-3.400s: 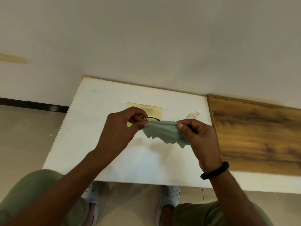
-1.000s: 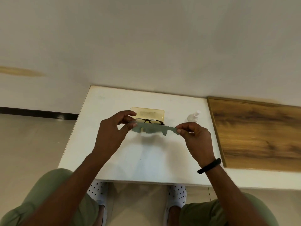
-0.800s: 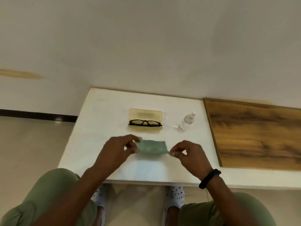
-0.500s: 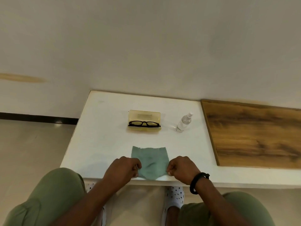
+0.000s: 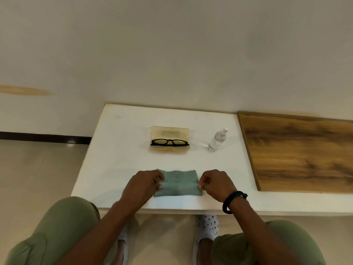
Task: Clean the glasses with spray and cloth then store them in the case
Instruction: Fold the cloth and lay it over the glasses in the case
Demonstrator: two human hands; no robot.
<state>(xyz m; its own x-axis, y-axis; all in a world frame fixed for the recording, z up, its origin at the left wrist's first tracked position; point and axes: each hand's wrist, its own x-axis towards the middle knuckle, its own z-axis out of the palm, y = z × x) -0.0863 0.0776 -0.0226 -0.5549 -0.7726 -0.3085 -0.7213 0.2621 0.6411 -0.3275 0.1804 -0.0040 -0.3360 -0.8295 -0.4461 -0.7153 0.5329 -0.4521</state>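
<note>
The black-framed glasses [image 5: 169,142] rest in the open yellow case [image 5: 169,133] at the middle of the white table [image 5: 118,146]. To the right of the case stands a clear spray bottle [image 5: 216,140]. A green cloth [image 5: 177,183] lies flat near the table's front edge. My left hand [image 5: 142,185] pinches the cloth's left side and my right hand [image 5: 216,183] pinches its right side, with a crease running across the cloth between them.
A wooden board [image 5: 299,152] covers the right part of the table. The table stands against a plain wall, with tiled floor to the left. My knees and white dotted shoes [image 5: 207,225] show below the front edge.
The cloth, held up in both hands before the case, came down toward me and was spread flat near the front edge. Both hands then slid from its near corners to mid-sides.
</note>
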